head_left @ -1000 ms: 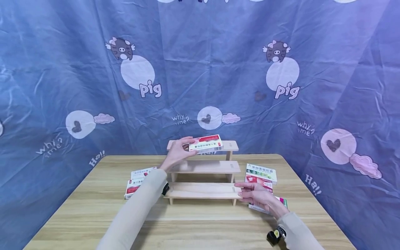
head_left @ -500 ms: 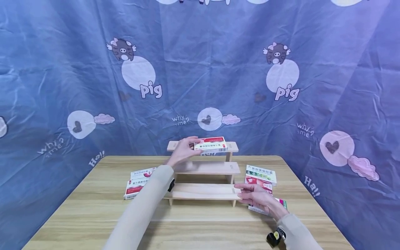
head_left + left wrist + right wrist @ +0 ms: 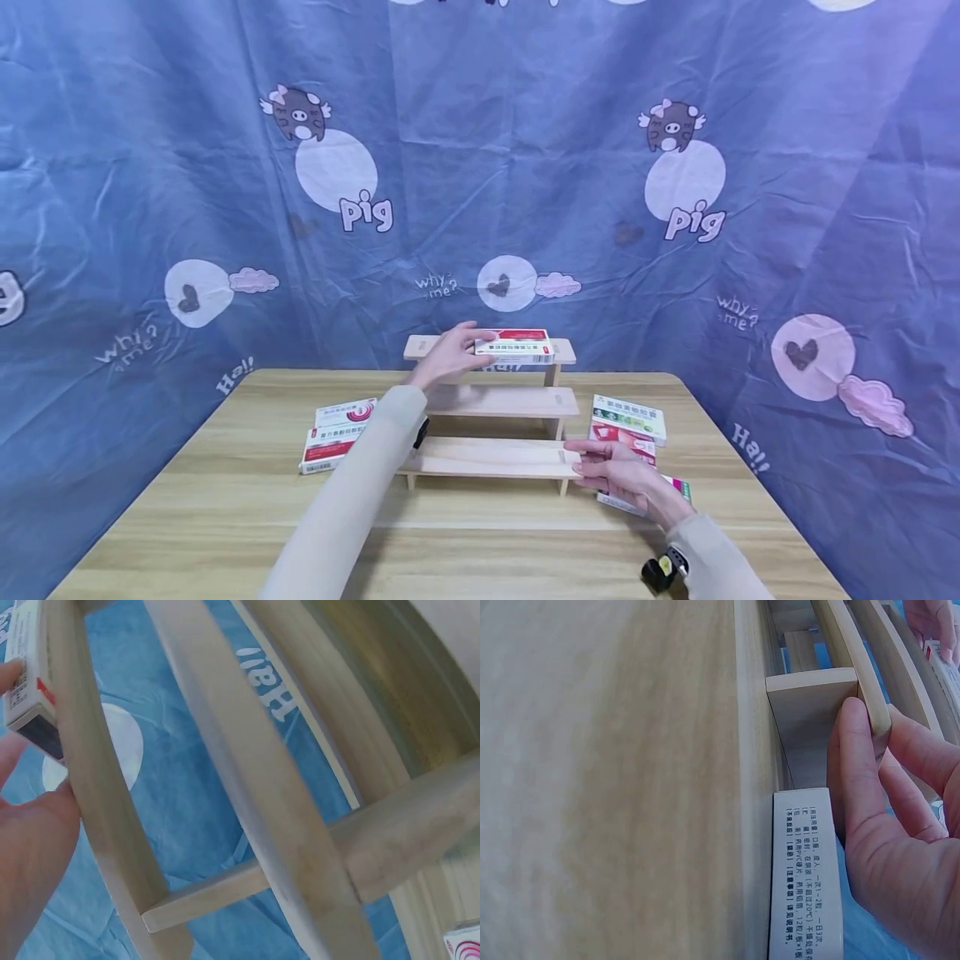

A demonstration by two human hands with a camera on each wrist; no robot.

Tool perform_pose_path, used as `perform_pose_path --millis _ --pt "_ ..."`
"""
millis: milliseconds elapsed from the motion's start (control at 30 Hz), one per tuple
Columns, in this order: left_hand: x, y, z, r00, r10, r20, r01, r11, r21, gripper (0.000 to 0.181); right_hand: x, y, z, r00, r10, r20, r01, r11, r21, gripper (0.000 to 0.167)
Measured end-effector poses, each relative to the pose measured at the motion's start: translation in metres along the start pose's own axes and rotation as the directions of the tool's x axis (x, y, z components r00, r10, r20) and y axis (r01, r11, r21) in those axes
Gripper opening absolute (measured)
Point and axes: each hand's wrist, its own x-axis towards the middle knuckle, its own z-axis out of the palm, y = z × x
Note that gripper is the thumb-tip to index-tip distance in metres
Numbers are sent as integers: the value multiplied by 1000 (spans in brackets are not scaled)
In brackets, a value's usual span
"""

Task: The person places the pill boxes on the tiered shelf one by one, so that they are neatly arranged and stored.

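Observation:
My left hand (image 3: pixel 452 354) pinches the left end of a white and red medicine box (image 3: pixel 521 346), which lies flat along the top tier of a three-tier wooden stand (image 3: pixel 487 458). In the left wrist view, the box (image 3: pixel 31 686) appears against the top board, with the thumb near the board's edge. My right hand (image 3: pixel 622 477) grips the right end of the stand's lowest board. The right wrist view shows thumb and fingers (image 3: pixel 862 772) on both faces of that board end, close to its upright leg.
Two medicine boxes (image 3: pixel 330 446) lie on the table left of the stand, partly behind the left sleeve. Several more boxes (image 3: pixel 626 417) lie on its right, some partly covered by the right hand. A blue patterned cloth (image 3: pixel 510 167) hangs behind the table (image 3: pixel 480 550).
My left hand has carried the medicine box a little to the right along the top tier, and the box has levelled from a tilt. The right hand keeps its grip on the lowest board.

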Motion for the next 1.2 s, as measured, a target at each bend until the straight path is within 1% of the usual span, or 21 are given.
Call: perform_pose_path --millis 67,167,267,333,533,800,1200 --pt "0 2 -1 1000 -6 22 7 1000 -19 48 0 0 -1 1000 -3 6 3 1000 2 52" --pt "1 4 -1 999 20 45 -19 1000 -10 49 0 0 -1 1000 -5 11 5 1000 4 52" --pt "2 5 0 998 36 54 -37 999 6 51 0 1 -2 1000 -12 18 12 1000 8 51" --pt "4 4 1 998 28 49 -29 999 21 51 0 1 -2 1000 -15 21 15 1000 11 51" --pt "9 4 3 999 -11 37 10 999 33 50 1 3 -4 1000 -16 22 16 1000 6 52" --pt "13 5 3 999 -19 33 18 999 41 50 3 2 -5 1000 -20 18 20 1000 -3 51" --pt "12 5 5 999 -31 40 30 999 26 50 4 4 -4 1000 -11 -6 11 1000 -20 51"
